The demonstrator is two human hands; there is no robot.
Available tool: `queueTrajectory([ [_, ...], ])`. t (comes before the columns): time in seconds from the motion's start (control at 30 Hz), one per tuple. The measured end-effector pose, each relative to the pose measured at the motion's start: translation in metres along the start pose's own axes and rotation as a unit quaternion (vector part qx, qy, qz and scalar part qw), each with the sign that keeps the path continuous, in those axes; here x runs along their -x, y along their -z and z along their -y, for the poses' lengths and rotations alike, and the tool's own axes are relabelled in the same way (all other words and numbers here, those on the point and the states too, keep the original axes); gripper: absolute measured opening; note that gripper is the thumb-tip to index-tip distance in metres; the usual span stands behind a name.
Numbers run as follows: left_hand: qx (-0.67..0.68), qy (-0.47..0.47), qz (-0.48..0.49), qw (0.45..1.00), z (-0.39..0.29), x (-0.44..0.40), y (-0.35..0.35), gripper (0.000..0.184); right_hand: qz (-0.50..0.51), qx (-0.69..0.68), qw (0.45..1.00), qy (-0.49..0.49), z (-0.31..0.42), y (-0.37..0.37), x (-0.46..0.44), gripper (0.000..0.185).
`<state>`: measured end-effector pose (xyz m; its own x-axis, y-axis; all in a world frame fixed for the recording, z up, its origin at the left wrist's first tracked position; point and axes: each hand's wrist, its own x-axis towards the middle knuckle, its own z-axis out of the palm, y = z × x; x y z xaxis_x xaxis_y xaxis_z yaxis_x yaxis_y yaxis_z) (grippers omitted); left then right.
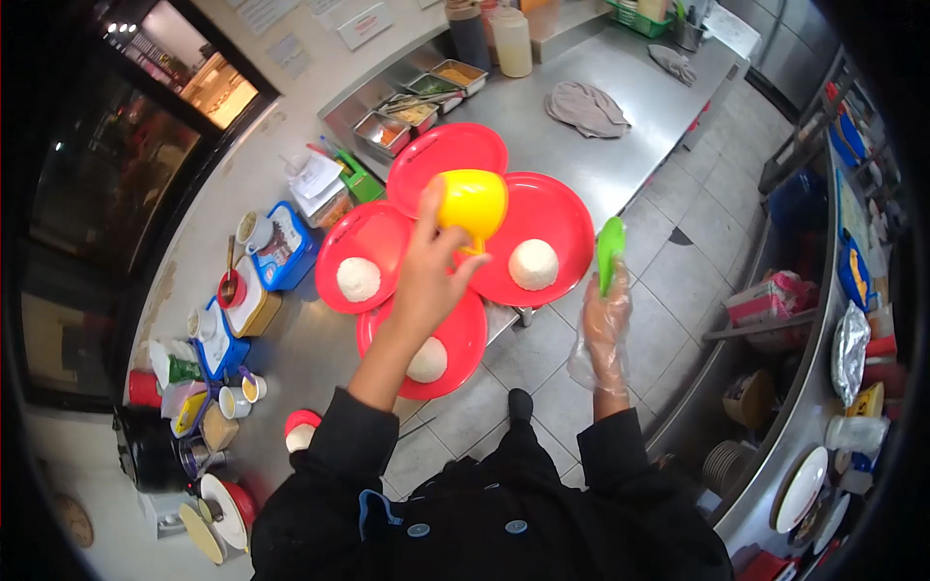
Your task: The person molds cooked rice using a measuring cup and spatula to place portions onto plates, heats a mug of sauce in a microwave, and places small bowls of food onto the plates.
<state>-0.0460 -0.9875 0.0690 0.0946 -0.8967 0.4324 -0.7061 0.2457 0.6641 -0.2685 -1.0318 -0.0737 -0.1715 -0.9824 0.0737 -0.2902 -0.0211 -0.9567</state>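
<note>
My bare left hand [426, 276] grips a yellow cup [473, 201], tilted above the red plates; its inside is hidden from me. In a clear plastic glove, my right hand [607, 324] is closed around a green rice paddle [610, 250], to the right of the plates. White domed mounds, which look like rice, sit on the right plate [572, 213], the left plate [339, 232] and the near plate [470, 358]. No mound shows on the far red plate [450, 140], partly covered by the cup.
A steel counter [542, 155] carries metal trays of toppings [417, 107], bottles [511, 44] and a grey cloth [586, 108]. Blue tubs [291, 257] and cups line the wall at left. Shelving with plates [802, 489] stands at right, across the tiled floor.
</note>
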Motion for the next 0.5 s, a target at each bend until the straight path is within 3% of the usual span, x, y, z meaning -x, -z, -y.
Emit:
queueTrajectory([
  [0.07, -0.053, 0.025, -0.042, 0.997, -0.001, 0.034, 0.036, 0.021, -0.025, 0.113, 0.991, 0.071, 0.043, 0.011, 0.009, 0.042],
  [0.13, -0.132, 0.057, -0.096, 0.985, -0.001, 0.087, 0.070, 0.021, 0.018, 0.111, 0.989, 0.094, 0.068, 0.007, 0.021, 0.042],
  [0.2, -0.171, 0.111, -0.127, 0.971, 0.001, 0.154, 0.098, 0.021, 0.057, 0.131, 0.951, 0.275, 0.084, -0.008, 0.041, 0.043],
  [0.23, -0.175, 0.156, -0.139, 0.962, -0.002, 0.192, 0.110, 0.021, 0.119, 0.143, 0.948, 0.257, 0.098, -0.015, 0.057, 0.046],
  [0.27, -0.109, 0.230, -0.189, 0.948, -0.002, 0.234, 0.121, 0.021, 0.136, 0.133, 0.943, 0.272, 0.110, -0.027, 0.074, 0.046],
  [0.33, 0.022, 0.352, -0.286, 0.891, -0.001, 0.327, 0.142, 0.019, 0.311, 0.065, 0.886, 0.337, 0.136, -0.049, 0.120, 0.049],
  [0.37, 0.085, 0.401, -0.330, 0.850, -0.005, 0.370, 0.154, 0.018, 0.398, 0.122, 0.861, 0.292, 0.157, -0.058, 0.153, 0.053],
  [0.4, 0.080, 0.402, -0.354, 0.841, -0.021, 0.402, 0.166, 0.018, 0.412, 0.115, 0.850, 0.308, 0.169, -0.070, 0.189, 0.053],
  [0.47, 0.230, 0.457, -0.479, 0.713, -0.060, 0.467, 0.192, 0.016, 0.498, 0.093, 0.762, 0.404, 0.188, -0.090, 0.268, 0.056],
  [0.5, 0.270, 0.410, -0.516, 0.702, -0.075, 0.503, 0.199, 0.018, 0.519, 0.079, 0.738, 0.424, 0.196, -0.095, 0.309, 0.056],
])
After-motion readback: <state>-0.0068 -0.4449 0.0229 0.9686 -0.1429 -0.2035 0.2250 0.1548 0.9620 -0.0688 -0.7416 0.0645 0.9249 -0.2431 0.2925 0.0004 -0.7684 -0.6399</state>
